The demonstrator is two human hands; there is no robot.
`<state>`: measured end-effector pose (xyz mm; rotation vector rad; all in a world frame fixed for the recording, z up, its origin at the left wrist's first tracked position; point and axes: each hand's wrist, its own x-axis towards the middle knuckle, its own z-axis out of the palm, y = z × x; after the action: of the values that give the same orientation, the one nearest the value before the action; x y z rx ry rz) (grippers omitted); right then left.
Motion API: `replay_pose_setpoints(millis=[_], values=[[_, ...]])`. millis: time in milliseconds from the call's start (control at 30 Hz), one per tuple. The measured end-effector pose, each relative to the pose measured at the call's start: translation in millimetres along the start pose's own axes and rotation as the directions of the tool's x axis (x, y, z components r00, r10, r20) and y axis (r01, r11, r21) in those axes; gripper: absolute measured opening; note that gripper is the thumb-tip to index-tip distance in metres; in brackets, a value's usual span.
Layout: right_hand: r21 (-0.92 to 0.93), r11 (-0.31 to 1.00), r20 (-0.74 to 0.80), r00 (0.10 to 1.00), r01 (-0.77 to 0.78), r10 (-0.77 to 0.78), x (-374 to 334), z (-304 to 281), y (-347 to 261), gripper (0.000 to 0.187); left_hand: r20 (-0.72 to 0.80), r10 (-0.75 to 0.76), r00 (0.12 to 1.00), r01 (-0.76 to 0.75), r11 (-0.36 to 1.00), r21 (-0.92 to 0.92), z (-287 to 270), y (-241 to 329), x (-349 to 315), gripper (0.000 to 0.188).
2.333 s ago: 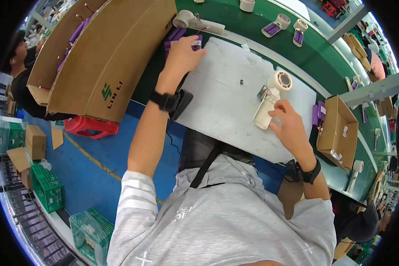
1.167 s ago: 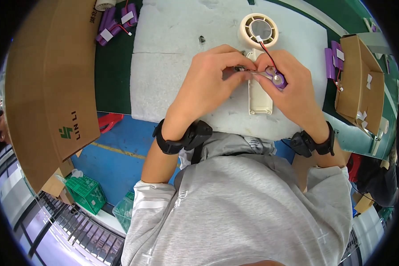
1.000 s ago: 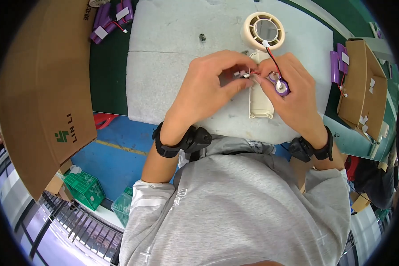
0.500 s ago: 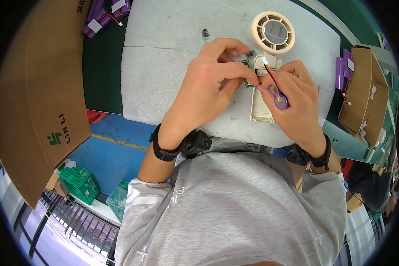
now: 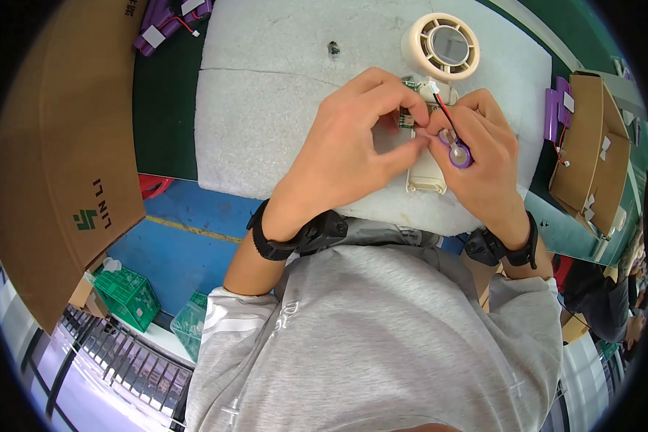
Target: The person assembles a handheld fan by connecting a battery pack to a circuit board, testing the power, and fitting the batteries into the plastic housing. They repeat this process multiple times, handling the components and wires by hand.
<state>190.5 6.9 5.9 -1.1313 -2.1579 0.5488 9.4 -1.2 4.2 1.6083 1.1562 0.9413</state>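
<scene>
In my right hand (image 5: 484,147) is a purple battery pack (image 5: 459,155), its round metal ends facing up. A red and black lead with a white plug (image 5: 433,87) rises from the pack. My left hand (image 5: 363,140) is bent in, thumb and forefinger closed against my right fingertips; whatever lies between them is too small or hidden to tell. Beside my left fingers a green circuit board (image 5: 407,119) shows in part. Under both hands lies a cream handheld fan's open handle shell (image 5: 426,178), with its round fan head (image 5: 446,47) beyond.
White foam padding (image 5: 266,129) covers the worktop. A large cardboard box (image 5: 65,144) stands at the left, with purple battery packs (image 5: 167,27) behind it. On the right, more packs (image 5: 558,108) lie beside a small open carton (image 5: 597,151). Green crates (image 5: 127,297) are lower left.
My left hand has shifted slightly right and its thumb has come over to my right fingertips. The battery pack has tilted a little, and the fan has slid slightly away.
</scene>
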Motion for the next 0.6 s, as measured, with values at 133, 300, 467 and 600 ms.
replay_pose_setpoints(millis=[133,300,467,600], values=[[0.001,1.0,-0.002,1.0,-0.027,0.027,-0.2,-0.9,-0.7,0.019,-0.037,-0.069,0.997,0.059,0.973,-0.225,6.0,-11.1,-2.4,0.018],[0.0,1.0,-0.021,1.0,-0.019,0.019,0.4,-0.7,-0.4,0.019,-0.072,0.112,0.991,-0.119,0.988,-0.103,7.3,-16.1,-0.4,0.016],[0.172,0.983,-0.013,0.998,-0.059,0.062,8.5,-10.2,-2.1,0.017,-0.061,0.118,0.991,-0.12,0.992,-0.031,6.2,-15.5,0.1,0.015],[0.263,0.96,0.061,0.995,-0.095,0.081,6.6,-22.4,2.2,0.019,-0.04,0.038,0.998,-0.043,0.989,-0.141,4.7,-17.9,-2.5,0.014]])
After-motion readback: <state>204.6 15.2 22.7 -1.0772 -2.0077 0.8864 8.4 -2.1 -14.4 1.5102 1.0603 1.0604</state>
